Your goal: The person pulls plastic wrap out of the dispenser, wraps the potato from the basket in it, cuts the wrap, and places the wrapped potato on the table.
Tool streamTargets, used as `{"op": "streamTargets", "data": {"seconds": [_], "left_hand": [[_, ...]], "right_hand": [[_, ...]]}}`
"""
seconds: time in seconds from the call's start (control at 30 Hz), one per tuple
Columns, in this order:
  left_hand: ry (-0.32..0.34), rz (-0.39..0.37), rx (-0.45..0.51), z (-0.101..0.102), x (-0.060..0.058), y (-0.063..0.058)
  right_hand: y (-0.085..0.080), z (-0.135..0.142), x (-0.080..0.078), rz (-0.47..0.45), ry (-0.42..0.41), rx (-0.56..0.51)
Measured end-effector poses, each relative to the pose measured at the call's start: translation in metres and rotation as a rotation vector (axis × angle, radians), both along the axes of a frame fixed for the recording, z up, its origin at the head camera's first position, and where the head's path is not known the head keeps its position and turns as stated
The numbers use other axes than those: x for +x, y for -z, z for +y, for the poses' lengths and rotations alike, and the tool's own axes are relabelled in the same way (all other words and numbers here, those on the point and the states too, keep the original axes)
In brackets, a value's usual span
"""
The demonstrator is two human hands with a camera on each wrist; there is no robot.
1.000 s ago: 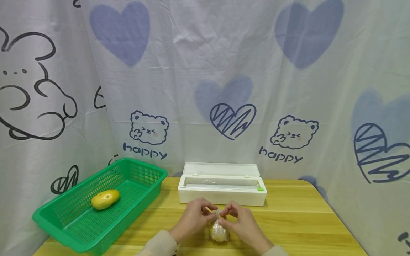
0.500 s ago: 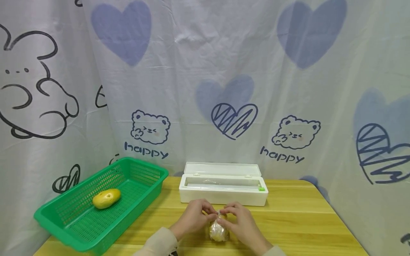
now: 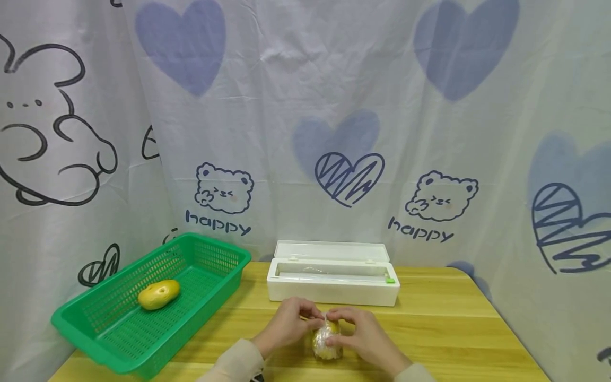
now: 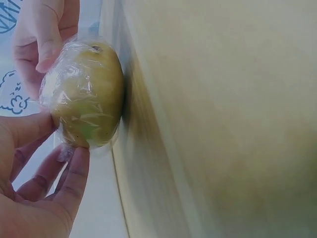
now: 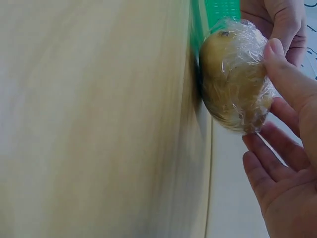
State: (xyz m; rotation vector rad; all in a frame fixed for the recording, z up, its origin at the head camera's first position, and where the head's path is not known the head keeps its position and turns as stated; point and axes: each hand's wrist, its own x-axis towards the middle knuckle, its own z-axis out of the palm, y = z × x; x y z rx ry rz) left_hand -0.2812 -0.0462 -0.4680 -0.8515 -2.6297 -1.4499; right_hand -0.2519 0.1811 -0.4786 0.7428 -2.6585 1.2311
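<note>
A yellow potato (image 3: 326, 345) wrapped in crinkled cling film stands on the table between both hands. In the left wrist view, the potato (image 4: 94, 94) shows a dark eye at its near end, and film bunches at its far end. My left hand (image 3: 292, 324) grips that far end, thumb on the upper side and fingertips at the bunched film. From the other side my right hand (image 3: 365, 337) holds the potato, its thumb (image 5: 275, 49) pressing the film and its fingers curled round the far end.
A white cling film box (image 3: 331, 292) with its lid raised and a roll inside stands just behind the hands. At the left, a green basket (image 3: 210, 313) holds one unwrapped potato (image 3: 159, 295). A patterned curtain (image 3: 305, 223) hangs behind the wooden table (image 3: 444, 329).
My right hand has shifted slightly, its thumb sliding lower on the wrapped potato. The upright twist of film seen between the fingertips half a second ago is now less visible. My left hand barely moves.
</note>
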Motion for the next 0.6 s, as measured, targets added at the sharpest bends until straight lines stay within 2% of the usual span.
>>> {"op": "streamTargets", "data": {"seconds": [0.17, 0.3, 0.6], "left_hand": [[-0.004, -0.005, 0.019, 0.000, 0.000, 0.001], [0.002, -0.012, 0.016, 0.000, 0.001, 0.002], [-0.004, 0.011, -0.014, 0.001, 0.002, 0.001]], "right_hand": [[0.004, -0.001, -0.003, 0.034, 0.023, -0.029], [0.005, -0.001, -0.005, 0.017, 0.010, -0.053], [-0.005, 0.009, -0.007, -0.072, -0.102, -0.025]]}}
